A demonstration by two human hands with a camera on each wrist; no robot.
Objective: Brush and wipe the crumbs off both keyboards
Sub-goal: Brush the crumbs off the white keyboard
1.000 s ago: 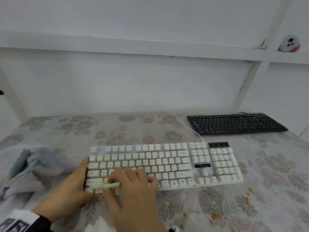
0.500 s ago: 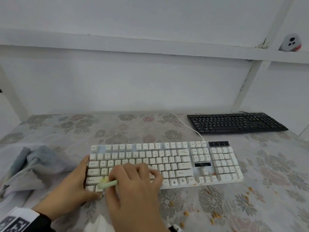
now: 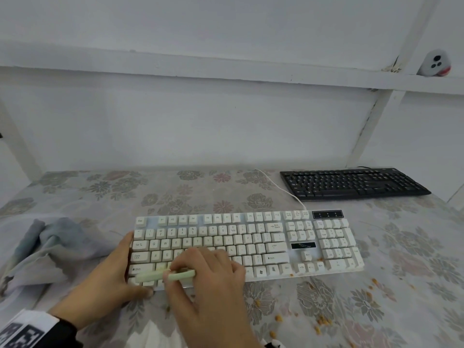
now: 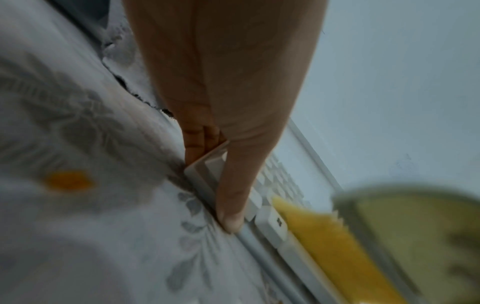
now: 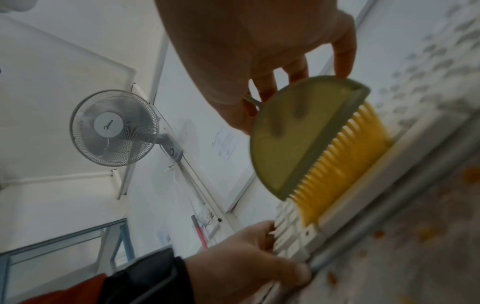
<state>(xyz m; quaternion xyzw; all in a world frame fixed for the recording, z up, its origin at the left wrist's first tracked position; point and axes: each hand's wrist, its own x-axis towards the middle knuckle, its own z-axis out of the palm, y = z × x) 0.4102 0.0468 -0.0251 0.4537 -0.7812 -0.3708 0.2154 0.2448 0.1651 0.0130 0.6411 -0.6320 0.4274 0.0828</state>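
From the head camera, a person works at a white keyboard [image 3: 247,243] on a flower-patterned tablecloth [image 3: 175,192], the left hand [image 3: 108,280] clasping its near left corner, thumb along the front edge and fingers pressed together against the left end, while the right hand [image 3: 208,277] pinches a pale green brush [image 3: 165,275] over the bottom key rows. Orange crumbs [image 3: 324,321] lie scattered on the cloth before the keyboard's right half, a few more among the arrow keys; a grey rag [image 3: 47,249] lies bunched just left of the left hand, and the black keyboard [image 3: 351,183] waits well apart at the far right, its crumbs too small to make out. The left-wrist view shows the thumb [image 4: 233,205] pressed flat on the front rim, with the brush's yellow bristles [image 4: 324,230] on the keys just beside it. The right-wrist view shows the right hand's fingertips [image 5: 344,61] spread along the curved top of the half-round brush, thumb on its near face, bristles bent against the keys. The risk, by this reading: short strokes may push crumbs down between the keys instead of off the edge, and crumbs swept onto the cloth could be dragged back under the keyboard.
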